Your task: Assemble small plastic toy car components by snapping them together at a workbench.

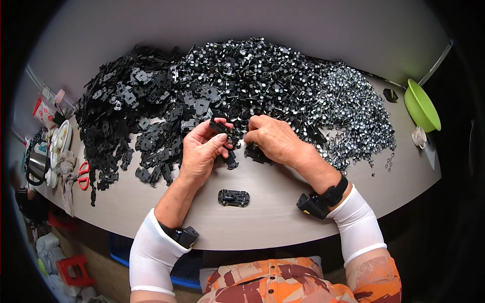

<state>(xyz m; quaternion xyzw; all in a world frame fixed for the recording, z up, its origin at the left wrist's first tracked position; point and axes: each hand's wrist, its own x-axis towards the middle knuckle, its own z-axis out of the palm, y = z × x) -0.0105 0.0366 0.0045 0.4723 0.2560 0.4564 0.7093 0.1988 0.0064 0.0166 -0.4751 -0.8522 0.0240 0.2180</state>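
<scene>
Head view: left grip pinches a black part. Right grip sits just right of it, its hold unclear.

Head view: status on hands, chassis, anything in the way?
Left hand holding black toy-car chassis. Right hand curled, grip unclear. Wheeled chassis on tabletop, nearer body. Wheel pile close beyond right hand.

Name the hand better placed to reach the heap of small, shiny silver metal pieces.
Probably the right hand: it is nearer that silver heap, while the left hand is farther away and grips a small black plastic part. Whether the right hand holds anything is unclear.
</scene>
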